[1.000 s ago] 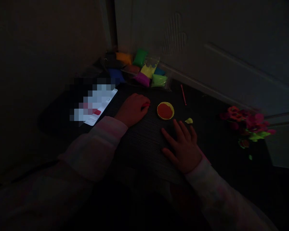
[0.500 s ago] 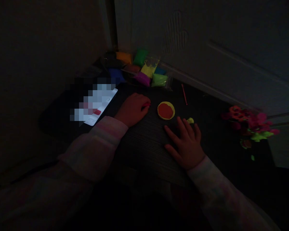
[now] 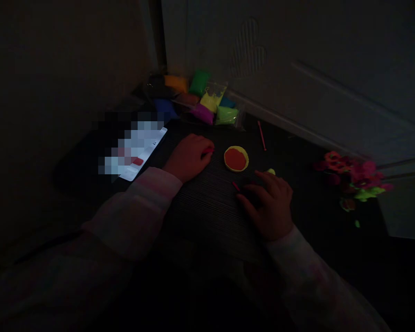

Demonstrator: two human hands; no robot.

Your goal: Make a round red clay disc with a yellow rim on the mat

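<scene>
Jutting just past the curled right fingers (image 3: 262, 193), grip unclear: pink stick (image 3: 235, 186).

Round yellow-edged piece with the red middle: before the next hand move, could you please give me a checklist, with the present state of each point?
1. Round piece clear of both hands: ok.
2. Left hand closed around the small red bit: ok, though most of it is hidden.
3. Right hand gripping the pink stub near its fingers: cannot tell.
4. Yellow lump fully in view: not ok, right-hand fingers partly cover it.
5. Thin pink stick apart from hands: ok.
6. Good light: not ok, very dark.
</scene>
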